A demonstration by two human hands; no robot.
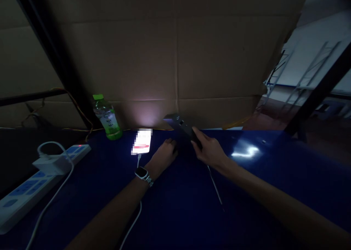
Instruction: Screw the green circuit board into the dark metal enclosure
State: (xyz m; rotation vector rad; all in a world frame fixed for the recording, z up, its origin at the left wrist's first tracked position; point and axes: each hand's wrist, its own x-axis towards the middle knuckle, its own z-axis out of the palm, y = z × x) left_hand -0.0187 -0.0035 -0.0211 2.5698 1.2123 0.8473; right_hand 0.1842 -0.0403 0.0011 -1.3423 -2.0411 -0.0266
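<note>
While our right hand [207,147] grips a dark box [183,128] tilted over the blue table [178,213], our left hand [165,153] curls near the lit phone [142,141], and we cannot tell whether it holds anything. We see a thin rod [215,185] nearer us than the box.

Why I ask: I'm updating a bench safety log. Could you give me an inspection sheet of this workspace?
Surface: glossy blue tabletop, dimly lit, one bright reflection at right.
Job's things: dark rectangular device with ports, held tilted; thin silvery rod below the right wrist.
Clutter: clear plastic bottle with green cap; brightly lit rectangular phone; long white power strip.
Hands: fingers of the right hand closed on the device; left hand curled, contents too dark to tell.
Cables: white phone cable; second white cable by the power strip; thin orange wire at back left.
Surroundings: brown cardboard panel behind; black frame post at left.
</note>
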